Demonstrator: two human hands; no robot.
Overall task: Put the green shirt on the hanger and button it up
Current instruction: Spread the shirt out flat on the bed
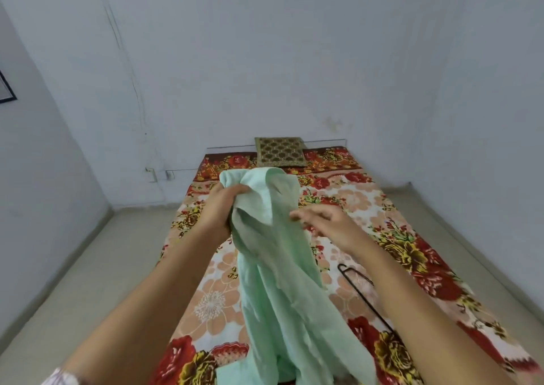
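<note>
Green shirt (273,267): held up over the bed (412,237), left of the hanger (362,293), which lies flat on the bed.
Left hand (219,208): fist bunched round the collar.
Right hand (326,225): above the hanger, fingers loosely spread, blurred, gripping nothing.
Risk: the bunched collar hides the neck opening, so the hanger may enter a sleeve.

One wide-angle camera, worn on the head, was aimed forward and down along the red-and-peach floral bedspread (368,208) toward the plain white back wall (265,61); the left hand (219,208) and right hand (326,225) were framed close below it.
</note>
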